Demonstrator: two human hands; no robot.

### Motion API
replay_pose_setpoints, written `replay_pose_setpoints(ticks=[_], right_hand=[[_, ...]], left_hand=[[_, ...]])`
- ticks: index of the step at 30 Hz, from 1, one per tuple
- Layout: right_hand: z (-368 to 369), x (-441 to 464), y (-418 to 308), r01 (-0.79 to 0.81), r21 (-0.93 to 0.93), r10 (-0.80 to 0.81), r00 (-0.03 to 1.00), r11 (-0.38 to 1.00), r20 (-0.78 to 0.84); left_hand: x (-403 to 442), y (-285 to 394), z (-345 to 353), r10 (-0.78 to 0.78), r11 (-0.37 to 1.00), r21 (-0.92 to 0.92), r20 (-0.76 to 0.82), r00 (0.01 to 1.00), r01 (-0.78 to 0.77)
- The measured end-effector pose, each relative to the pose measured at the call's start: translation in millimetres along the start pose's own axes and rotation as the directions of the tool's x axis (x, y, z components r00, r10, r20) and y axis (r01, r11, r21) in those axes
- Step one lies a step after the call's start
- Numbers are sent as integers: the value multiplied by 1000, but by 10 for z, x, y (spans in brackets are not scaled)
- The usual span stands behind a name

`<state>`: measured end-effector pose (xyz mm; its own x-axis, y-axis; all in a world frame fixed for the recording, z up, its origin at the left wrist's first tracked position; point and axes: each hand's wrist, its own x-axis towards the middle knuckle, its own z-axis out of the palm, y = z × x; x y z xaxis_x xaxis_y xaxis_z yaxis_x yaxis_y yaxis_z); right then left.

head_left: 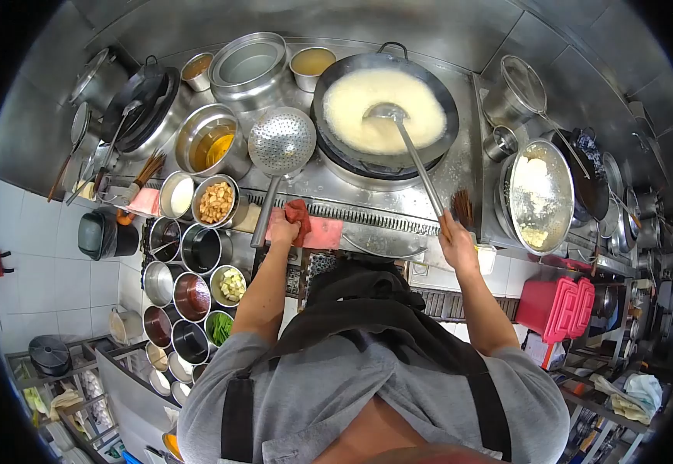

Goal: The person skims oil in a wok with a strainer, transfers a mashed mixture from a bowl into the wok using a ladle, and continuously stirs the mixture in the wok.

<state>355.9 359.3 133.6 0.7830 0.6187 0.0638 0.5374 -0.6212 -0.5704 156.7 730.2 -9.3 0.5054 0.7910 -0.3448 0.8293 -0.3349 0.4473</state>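
My right hand is closed round the wooden end of a long ladle. The ladle's bowl dips into pale yellow, frothy liquid in a black wok on the stove. Fingers of my left hand close on a crumpled red cloth at the counter's front edge, beside the handle of a perforated skimmer. The skimmer's round head lies left of the wok. Below the red cloth is a flat pink cloth.
Metal pots stand behind and left of the skimmer, one with amber liquid. Several containers, including diced brown food and green vegetables, crowd the left. A large metal colander and a bamboo brush are at right.
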Motion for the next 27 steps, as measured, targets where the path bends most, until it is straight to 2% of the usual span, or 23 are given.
replay_pose_setpoints(ticks=[1, 5, 7, 10, 16, 22, 24, 25, 27], right_hand=[[24, 82, -6, -28, -9, 28, 1000, 1000, 6], [103, 357, 13, 67, -50, -68, 998, 997, -17], [106, 506, -12, 63, -66, -64, 998, 996, 0], [163, 762, -31, 9, -118, -4, 999, 993, 41], [211, 1135, -186, -47, -93, 42, 998, 995, -51], [-11, 1202, -393, -66, -12, 63, 987, 998, -147], [-109, 1070, -406, -79, 139, 101, 981, 987, -163], [-145, 1009, -370, -77, 133, 98, 982, 988, -163], [-262, 876, -235, -36, 295, 72, 991, 955, -113]], left_hand=[[-21, 27, -29, -4, 1000, -1, -3, 1000, 4], [-33, 38, -64, -51, 998, -40, 28, 998, 52], [-9, 2, -21, -59, 996, -65, 34, 998, 61], [0, -5, -11, -29, 998, -56, -6, 1000, 28], [-77, 81, -108, -56, 996, -61, 30, 998, 58], [-46, 49, -68, -41, 997, -69, -2, 999, 41], [-12, -8, -17, -25, 995, -92, 15, 1000, 26], [31, -61, 38, -25, 995, -98, 17, 1000, 26], [129, -144, 127, -1, 994, -109, 9, 1000, 2]])
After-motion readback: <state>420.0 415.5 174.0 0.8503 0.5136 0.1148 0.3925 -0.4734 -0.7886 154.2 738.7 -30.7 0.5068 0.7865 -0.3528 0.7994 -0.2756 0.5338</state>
